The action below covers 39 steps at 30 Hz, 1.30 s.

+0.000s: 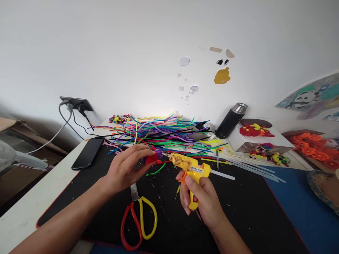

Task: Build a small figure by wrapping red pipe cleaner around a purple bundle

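My left hand (129,165) is closed on a small red and purple fuzzy piece (152,158), held up above the black mat (106,197). My right hand (200,194) is wrapped round the handle of a yellow glue gun (190,166), fingers at its orange trigger. The gun's nozzle points left, close to the purple part of the piece; whether they touch I cannot tell. A clear glue stick (222,174) protrudes from the gun's back. Below my left hand lie scissors (139,213) with one red and one yellow handle.
Many coloured pipe cleaners (159,130) lie along the wall. A black phone (88,153) rests at the left, a black flask (231,121) at the back right. Beside it, a white box (261,141) bears red fuzzy pieces. Clear glue sticks (255,168) lie right of the gun.
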{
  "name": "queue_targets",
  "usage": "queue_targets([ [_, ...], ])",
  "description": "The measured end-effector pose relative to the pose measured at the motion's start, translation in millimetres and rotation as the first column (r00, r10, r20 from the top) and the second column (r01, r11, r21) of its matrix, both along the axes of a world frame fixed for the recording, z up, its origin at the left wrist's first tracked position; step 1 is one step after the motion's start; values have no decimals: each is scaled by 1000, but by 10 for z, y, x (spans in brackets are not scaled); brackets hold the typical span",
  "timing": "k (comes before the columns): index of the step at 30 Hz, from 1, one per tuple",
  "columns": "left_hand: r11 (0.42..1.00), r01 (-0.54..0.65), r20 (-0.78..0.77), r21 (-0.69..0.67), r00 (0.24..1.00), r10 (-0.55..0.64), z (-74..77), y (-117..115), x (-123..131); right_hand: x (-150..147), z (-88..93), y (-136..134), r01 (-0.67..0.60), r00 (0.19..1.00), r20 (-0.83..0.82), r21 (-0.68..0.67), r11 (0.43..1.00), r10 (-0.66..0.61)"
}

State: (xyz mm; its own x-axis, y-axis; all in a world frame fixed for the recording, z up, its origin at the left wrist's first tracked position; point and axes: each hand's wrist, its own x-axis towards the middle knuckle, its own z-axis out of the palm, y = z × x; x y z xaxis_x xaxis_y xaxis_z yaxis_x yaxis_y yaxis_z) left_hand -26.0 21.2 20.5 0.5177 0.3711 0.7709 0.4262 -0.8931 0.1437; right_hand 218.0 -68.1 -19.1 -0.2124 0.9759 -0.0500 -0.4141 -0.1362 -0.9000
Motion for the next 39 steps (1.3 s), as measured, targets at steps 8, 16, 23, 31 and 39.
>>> queue_targets([
  [8,1000,-4,-18,30,1000,5,-1,-10,13,-56,55,-37,40,990,135,-6,999,-39],
  [16,999,-10,-29,31,1000,11,5,-33,25,-90,93,-76,72,974,217,-13,997,-67],
  [23,999,-12,-31,42,999,14,2,-27,33,-92,71,-90,103,958,271,-14,995,-95],
  [31,999,-12,-41,37,999,13,-8,-28,45,-110,73,-101,136,944,303,-4,991,-128],
  [39,1000,-12,-36,21,999,13,-14,-31,33,-117,23,-108,159,935,322,-2,987,-150],
])
